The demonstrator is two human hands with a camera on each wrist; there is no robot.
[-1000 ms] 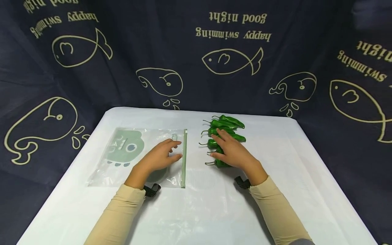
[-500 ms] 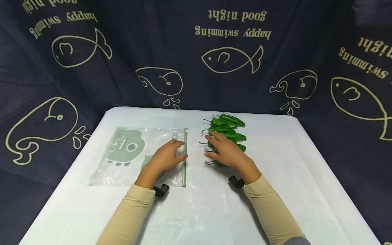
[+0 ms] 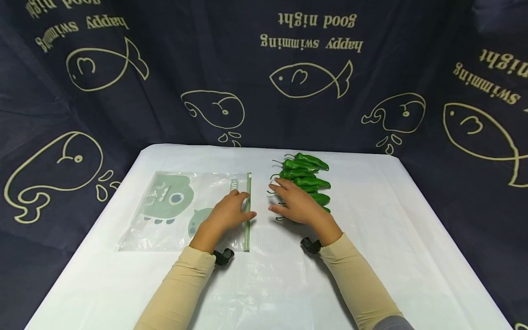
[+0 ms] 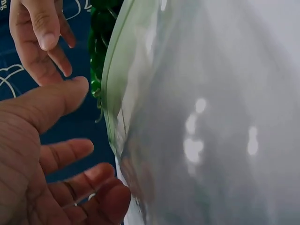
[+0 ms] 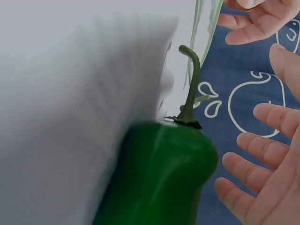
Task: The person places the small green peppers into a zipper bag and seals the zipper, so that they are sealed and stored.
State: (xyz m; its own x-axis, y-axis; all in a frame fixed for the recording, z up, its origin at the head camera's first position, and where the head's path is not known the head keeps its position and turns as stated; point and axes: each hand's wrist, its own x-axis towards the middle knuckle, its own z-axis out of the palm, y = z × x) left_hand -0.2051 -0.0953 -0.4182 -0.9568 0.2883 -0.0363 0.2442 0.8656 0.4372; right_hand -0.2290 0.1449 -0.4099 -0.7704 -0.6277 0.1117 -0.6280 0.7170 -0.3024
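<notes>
A clear zip bag (image 3: 165,238) printed with green cartoon monsters lies flat, its green zip edge (image 3: 248,238) facing right. My left hand (image 3: 228,211) hovers over that edge, fingers spread and holding nothing. Several green peppers (image 3: 307,162) lie in a column to the right of the bag, stems pointing left. Above the nearer peppers is my right hand (image 3: 299,204), relaxed with nothing in its grasp; it hides parts of them. In the right wrist view one pepper (image 5: 159,173) looms close beside the spread fingers (image 5: 267,150).
Everything lies on a white-covered table (image 3: 264,293). Behind it hangs a dark blue curtain (image 3: 255,119) with fish and whale drawings. A narrow strip of white cover separates the bag from the peppers. Each wrist carries a small black camera (image 3: 224,257).
My left hand has moved right, to the bag's zip edge. My right hand has shifted left over the pepper stems, uncovering more of the peppers. Bag and peppers stay in place.
</notes>
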